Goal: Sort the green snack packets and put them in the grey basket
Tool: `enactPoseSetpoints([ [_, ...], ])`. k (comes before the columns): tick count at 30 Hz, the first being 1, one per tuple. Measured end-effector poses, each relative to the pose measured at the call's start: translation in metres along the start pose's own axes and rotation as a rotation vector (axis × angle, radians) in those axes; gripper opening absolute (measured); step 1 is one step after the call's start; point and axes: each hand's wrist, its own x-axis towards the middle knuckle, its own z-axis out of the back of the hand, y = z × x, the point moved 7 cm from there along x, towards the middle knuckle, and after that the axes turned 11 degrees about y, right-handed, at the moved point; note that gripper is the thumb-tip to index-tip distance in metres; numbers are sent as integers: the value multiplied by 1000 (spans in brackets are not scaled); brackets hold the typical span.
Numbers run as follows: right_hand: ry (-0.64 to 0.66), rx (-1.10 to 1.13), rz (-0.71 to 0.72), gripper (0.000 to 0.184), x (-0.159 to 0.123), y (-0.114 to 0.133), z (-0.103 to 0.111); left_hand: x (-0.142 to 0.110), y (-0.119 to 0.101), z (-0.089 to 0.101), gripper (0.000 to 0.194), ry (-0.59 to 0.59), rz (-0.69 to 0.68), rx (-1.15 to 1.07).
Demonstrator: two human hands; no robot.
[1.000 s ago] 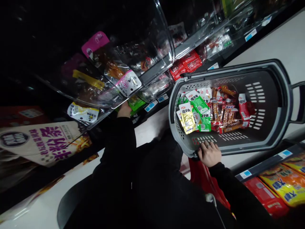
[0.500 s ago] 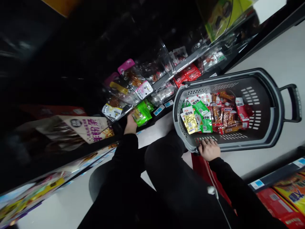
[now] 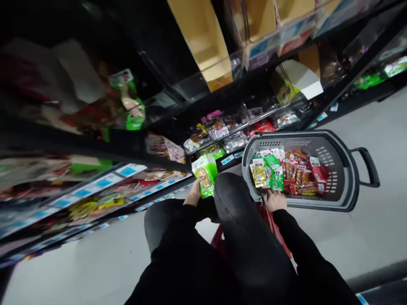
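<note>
My left hand [image 3: 194,192] is closed on the lower left side of a bright green snack packet [image 3: 206,174] with a clear window, held off the shelf beside my knee. My right hand [image 3: 274,200] grips the near rim of a grey shopping basket [image 3: 345,190], its fingers bent over the edge. Inside the basket, green and white packets [image 3: 271,161] lie at the left end, with a gold packet [image 3: 260,176] on top. Small red-brown snack sticks [image 3: 300,171] fill the middle, and a red and white packet [image 3: 318,171] lies to their right.
Shelves with packets and blue price tags run along the left and far side. Clear-fronted bins hold pink-topped packets [image 3: 218,126] and red packets [image 3: 261,127]. A tan carton [image 3: 203,46] stands on a higher shelf. My knee [image 3: 233,195] is between my hands.
My left hand has drawn the green packet out from the low shelf toward my knee. My right hand stays on the basket rim. The view has shifted and shows more of the shelves.
</note>
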Motion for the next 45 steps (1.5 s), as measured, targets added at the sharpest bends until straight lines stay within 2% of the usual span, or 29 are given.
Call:
enactPoseSetpoints([
  [3, 42, 57, -31, 31, 2, -8, 0, -45, 1, 7, 43, 41, -20, -25],
  [5, 132, 216, -106, 30, 9, -17, 4, -77, 1, 10, 44, 78, -59, -54],
  [7, 216, 396, -158, 30, 19, -15, 21, -109, 2, 9, 44, 118, -122, -93],
  [8, 207, 456, -148, 31, 23, -5, 38, -124, 3, 8, 44, 139, -155, -115],
  [10, 88, 518, -32, 35, 23, 33, 87, -152, 8, -1, 46, 203, -223, -139],
  [11, -21, 624, 69, 36, 16, 59, 115, -164, 11, -7, 49, 225, -254, -154],
  [13, -135, 805, 407, 38, -13, 128, 164, -184, 15, -17, 53, 247, -318, -181],
  [14, -139, 804, 542, 40, -33, 162, 179, -191, 17, -22, 55, 252, -344, -188],
  [16, -134, 715, 657, 53, -70, 219, 192, -202, 13, -28, 53, 255, -441, -197],
  [19, 3, 743, 732, 85, -100, 270, 177, -207, -2, -24, 53, 199, -595, -165],
  [22, 171, 903, 711, 91, -96, 283, 147, -201, -12, -18, 52, 164, -651, -105],
  [25, 233, 1034, 687, 84, -80, 275, 126, -189, -15, -20, 54, 141, -673, -53],
  [29, 166, 1113, 658, 73, -59, 251, 115, -167, -6, -34, 59, 149, -688, -71],
  [35, 201, 1075, 503, 66, -34, 220, 95, -141, 20, -47, 55, 167, -551, -170],
  [38, 215, 1034, 524, 66, -32, 220, 94, -142, 21, -46, 53, 147, -545, -154],
  [45, 149, 937, 612, 65, -46, 229, 107, -149, 16, -40, 49, 151, -632, -150],
])
